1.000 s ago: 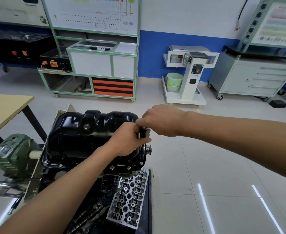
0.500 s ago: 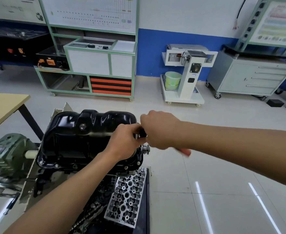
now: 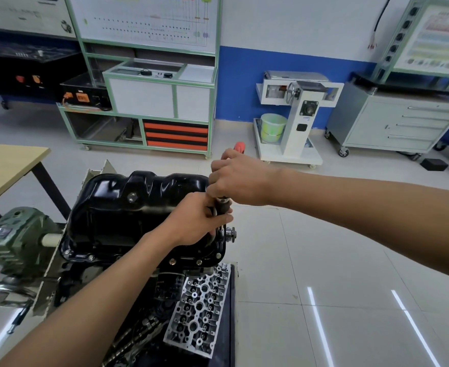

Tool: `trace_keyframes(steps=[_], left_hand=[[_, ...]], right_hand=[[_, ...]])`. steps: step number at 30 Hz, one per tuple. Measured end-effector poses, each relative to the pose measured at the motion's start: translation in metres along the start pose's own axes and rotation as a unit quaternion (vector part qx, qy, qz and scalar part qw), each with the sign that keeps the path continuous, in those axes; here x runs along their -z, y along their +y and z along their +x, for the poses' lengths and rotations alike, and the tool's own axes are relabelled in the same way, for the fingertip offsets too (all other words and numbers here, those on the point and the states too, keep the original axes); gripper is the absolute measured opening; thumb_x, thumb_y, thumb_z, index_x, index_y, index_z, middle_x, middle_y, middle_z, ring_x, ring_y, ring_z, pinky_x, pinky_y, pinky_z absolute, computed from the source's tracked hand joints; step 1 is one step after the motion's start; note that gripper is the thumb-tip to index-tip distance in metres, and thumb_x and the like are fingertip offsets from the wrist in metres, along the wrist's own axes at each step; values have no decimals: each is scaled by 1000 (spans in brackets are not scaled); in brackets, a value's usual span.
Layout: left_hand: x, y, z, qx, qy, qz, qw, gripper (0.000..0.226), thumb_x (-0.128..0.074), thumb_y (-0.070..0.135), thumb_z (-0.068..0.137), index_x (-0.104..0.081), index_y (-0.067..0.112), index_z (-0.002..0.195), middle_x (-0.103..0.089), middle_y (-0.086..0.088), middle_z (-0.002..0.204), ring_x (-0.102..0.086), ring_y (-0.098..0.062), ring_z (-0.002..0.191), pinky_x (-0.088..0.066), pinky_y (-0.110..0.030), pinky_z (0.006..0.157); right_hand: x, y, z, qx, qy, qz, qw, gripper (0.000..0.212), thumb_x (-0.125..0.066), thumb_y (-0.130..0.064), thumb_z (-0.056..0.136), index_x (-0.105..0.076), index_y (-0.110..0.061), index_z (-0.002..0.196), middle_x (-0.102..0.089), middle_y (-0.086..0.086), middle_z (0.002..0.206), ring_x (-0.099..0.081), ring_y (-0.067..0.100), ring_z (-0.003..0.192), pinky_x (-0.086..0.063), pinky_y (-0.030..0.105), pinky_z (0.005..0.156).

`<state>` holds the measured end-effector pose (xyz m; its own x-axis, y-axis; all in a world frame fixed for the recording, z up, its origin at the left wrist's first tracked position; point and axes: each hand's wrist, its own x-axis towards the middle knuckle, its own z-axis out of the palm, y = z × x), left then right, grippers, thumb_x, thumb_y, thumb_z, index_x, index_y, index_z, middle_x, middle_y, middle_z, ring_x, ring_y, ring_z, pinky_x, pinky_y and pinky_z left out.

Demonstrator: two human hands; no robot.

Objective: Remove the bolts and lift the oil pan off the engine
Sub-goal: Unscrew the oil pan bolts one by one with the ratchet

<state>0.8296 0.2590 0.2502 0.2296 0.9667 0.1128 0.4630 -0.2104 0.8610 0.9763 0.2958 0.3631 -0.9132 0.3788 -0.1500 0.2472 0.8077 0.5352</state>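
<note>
The oil pan, black and glossy, sits bottom-up on the engine, its flange seated all round, with bolts showing along the near edge. At the pan's right edge the left hand has its grip closed, fingers curled round the dark upright shaft of a ratchet, which points down at the flange. The right hand, just above and touching the left, has its grip wrapped tight on the ratchet's handle; only the handle's red end pokes out past the fingers. A bare cylinder head lies in front of the engine, a green gearbox stands at its left, and a wooden worktop is at far left.
</note>
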Motion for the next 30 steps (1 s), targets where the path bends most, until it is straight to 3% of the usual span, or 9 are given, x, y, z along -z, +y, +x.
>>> trace_keyframes(steps=[5,9,10,15,19,22,25,28,30], left_hand=[[-2,3,0,-25,20,29,999,10,-73,21,95,-71,12,97,-72,-6,79,-66,-23,50,-56,-33,58],[-3,1,1,-43,33,16,998,14,-71,26,95,-69,27,81,-70,-2,71,-65,-20,48,-56,-39,54],[-3,1,2,-38,32,15,999,15,-72,28,94,-68,29,80,-70,-1,71,-65,-20,47,-56,-38,54],[-6,3,8,-7,16,51,999,16,-78,28,89,-66,18,85,-69,4,66,-67,-19,48,-49,-20,49],[-2,0,6,6,25,55,998,19,-80,31,87,-69,16,82,-71,-6,64,-67,-20,49,-56,-33,55],[-5,0,4,-14,38,59,997,15,-79,32,88,-69,23,81,-71,4,67,-64,-11,47,-52,-27,55],[-8,5,5,-25,45,71,996,8,-80,35,87,-73,30,90,-67,23,67,-63,-1,54,-52,-31,61],[-7,7,4,-37,53,50,997,15,-76,38,88,-70,41,74,-69,18,66,-62,-4,50,-52,-31,57],[-6,8,3,-44,52,43,997,19,-78,34,88,-69,40,72,-70,16,68,-61,-3,49,-51,-27,57]], right_hand=[[10,-12,1,-215,-152,164,951,6,-63,-12,89,-57,-10,90,-57,4,82,-60,22,63,-37,28,46],[26,0,-3,-269,-271,507,772,21,-71,-22,91,-67,-4,84,-75,13,82,-74,20,61,-56,24,48],[27,3,-3,-260,-279,501,776,20,-72,-22,91,-68,-4,85,-75,12,82,-74,18,61,-57,25,51],[25,0,0,-123,-199,90,968,10,-58,-3,91,-60,-13,94,-50,-1,74,-50,17,58,-43,30,52],[16,-2,-4,-21,-73,6,997,24,-48,-7,97,-63,-16,113,-62,3,91,-63,30,91,-50,46,89],[13,-5,-7,-103,-107,28,989,23,-57,-5,93,-58,-16,113,-40,-1,74,-54,24,73,-44,36,62],[16,-3,-6,-219,-218,204,929,7,-61,-11,91,-61,-7,97,-59,5,77,-61,20,58,-44,28,44],[22,2,-9,-263,-271,492,784,18,-65,-21,94,-67,-3,92,-75,14,87,-75,21,62,-56,24,49],[20,3,-9,-254,-262,491,791,16,-65,-19,94,-68,-3,93,-75,10,85,-75,21,66,-57,25,53]])
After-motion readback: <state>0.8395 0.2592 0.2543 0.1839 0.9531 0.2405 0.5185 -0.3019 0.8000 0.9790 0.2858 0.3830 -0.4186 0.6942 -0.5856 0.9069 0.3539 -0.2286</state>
